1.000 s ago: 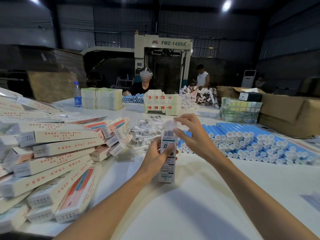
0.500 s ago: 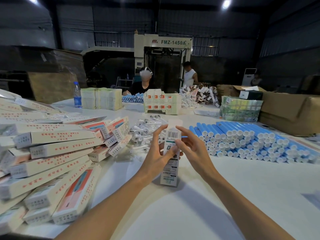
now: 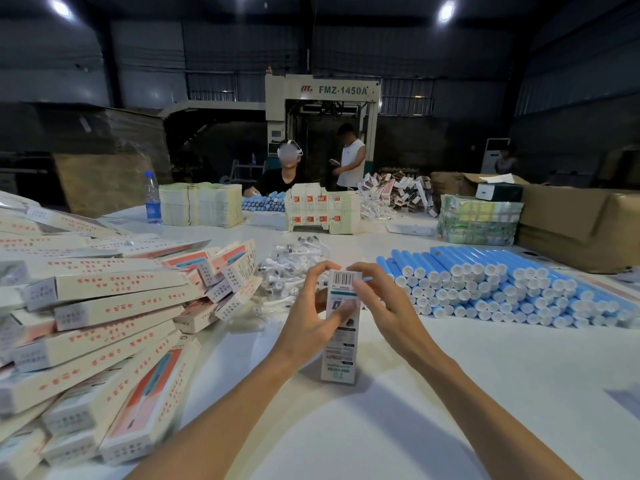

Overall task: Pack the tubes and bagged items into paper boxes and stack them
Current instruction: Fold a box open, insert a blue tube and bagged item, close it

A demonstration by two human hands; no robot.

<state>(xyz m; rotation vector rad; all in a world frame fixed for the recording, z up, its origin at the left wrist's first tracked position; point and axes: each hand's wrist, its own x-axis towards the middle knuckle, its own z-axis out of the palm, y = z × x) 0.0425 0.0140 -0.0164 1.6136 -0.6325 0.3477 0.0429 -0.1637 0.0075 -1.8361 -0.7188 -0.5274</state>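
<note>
One box (image 3: 341,327) is stood upright on the bench (image 3: 450,393), with its lower end resting on the surface and its barcoded top end held between both hands. It is gripped by the left hand (image 3: 311,317), whose fingers are curled round the left edge while the thumb is laid across the printed front. The top end is pinched by the right hand (image 3: 384,306), with fingers hooked over the upper right corner. The step in hand is judged to be the closing of the top end. It is best done with the box held square against the bench and the end pushed fully home so that no edge is left proud. The sides should not be squeezed so hard that the card is creased. Once shut, the box can be laid on the stack (image 3: 104,306) at the left. Loose tubes (image 3: 502,285) are piled at the right, and bagged items (image 3: 294,268) lie just behind the hands.
</note>
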